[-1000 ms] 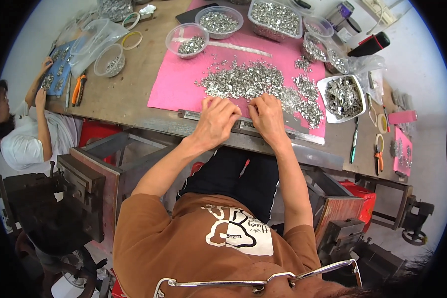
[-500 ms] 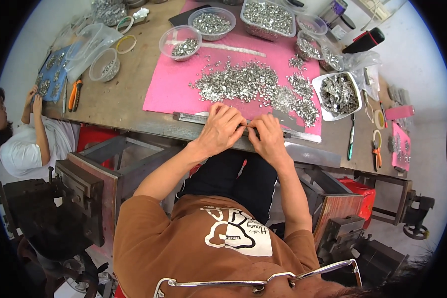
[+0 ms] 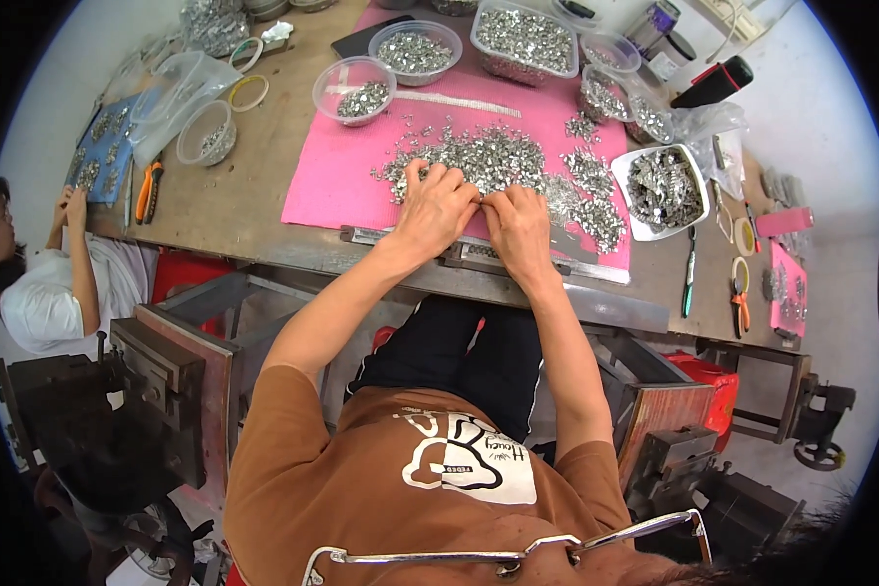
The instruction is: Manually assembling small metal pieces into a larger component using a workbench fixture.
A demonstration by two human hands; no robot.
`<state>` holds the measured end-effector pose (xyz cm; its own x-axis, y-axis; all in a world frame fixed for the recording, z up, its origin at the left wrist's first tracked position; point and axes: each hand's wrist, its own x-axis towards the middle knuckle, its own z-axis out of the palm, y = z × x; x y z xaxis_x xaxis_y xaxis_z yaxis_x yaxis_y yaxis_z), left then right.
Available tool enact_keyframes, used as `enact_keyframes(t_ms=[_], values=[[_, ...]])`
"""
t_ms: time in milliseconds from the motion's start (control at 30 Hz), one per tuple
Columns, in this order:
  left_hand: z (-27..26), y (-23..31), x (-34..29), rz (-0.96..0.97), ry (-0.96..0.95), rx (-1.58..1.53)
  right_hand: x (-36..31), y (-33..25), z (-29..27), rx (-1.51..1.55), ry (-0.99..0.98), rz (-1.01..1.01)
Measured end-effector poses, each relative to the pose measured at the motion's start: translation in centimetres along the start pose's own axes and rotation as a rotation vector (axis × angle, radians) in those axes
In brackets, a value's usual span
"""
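Note:
A broad pile of small shiny metal pieces lies on a pink mat. At its near edge my left hand is closed, fingers bent, with thumb and forefinger pinched. My right hand is close beside it, also closed, its fingertips pressed together almost against the left ones. What the fingertips hold is too small and covered to make out. Below both hands a narrow metal fixture rests along the table's front edge, next to a long steel strip.
Clear plastic tubs of metal pieces stand behind the mat. To the right are a white tray, a green-handled tool and orange-handled pliers. More pliers lie left, near a co-worker at the same table.
Both hands have moved forward, away from me, from the fixture at the table edge to the near side of the pile. The fixture is now uncovered between my wrists.

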<state>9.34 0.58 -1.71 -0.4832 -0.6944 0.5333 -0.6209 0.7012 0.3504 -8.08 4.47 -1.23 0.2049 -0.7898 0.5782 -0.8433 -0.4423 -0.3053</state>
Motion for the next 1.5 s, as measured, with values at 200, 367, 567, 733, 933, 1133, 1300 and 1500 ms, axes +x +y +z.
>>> enact_keyframes(t_ms=[200,367,567,733,933,1133,1300,1500], values=[[-0.5,-0.3,0.1,0.007,-0.072,-0.034,0.2,0.4,-0.4,-0.034,-0.099,-0.044],[-0.7,-0.7,0.0,-0.036,-0.065,-0.101,0.0,1.3,-1.0,0.119,-0.150,-0.006],[-0.4,-0.2,-0.1,-0.040,-0.047,-0.143,-0.1,1.4,-1.0,0.234,-0.134,0.071],[-0.4,-0.2,-0.3,-0.050,-0.069,-0.104,0.3,0.7,-0.5,0.045,-0.125,-0.036],[-0.1,0.2,-0.5,-0.054,-0.012,-0.060,0.2,0.8,-1.6,0.084,-0.121,-0.041],[-0.2,0.3,-0.5,-0.002,-0.046,-0.029,-2.4,-1.1,-4.8,0.282,-0.199,-0.004],[-0.2,0.0,-0.4,0.004,-0.076,-0.070,-3.9,-1.7,-4.6,0.189,-0.166,-0.054],[-1.0,0.0,-0.9,0.016,-0.038,-0.103,-3.5,-1.3,-4.7,0.221,-0.159,-0.048]])
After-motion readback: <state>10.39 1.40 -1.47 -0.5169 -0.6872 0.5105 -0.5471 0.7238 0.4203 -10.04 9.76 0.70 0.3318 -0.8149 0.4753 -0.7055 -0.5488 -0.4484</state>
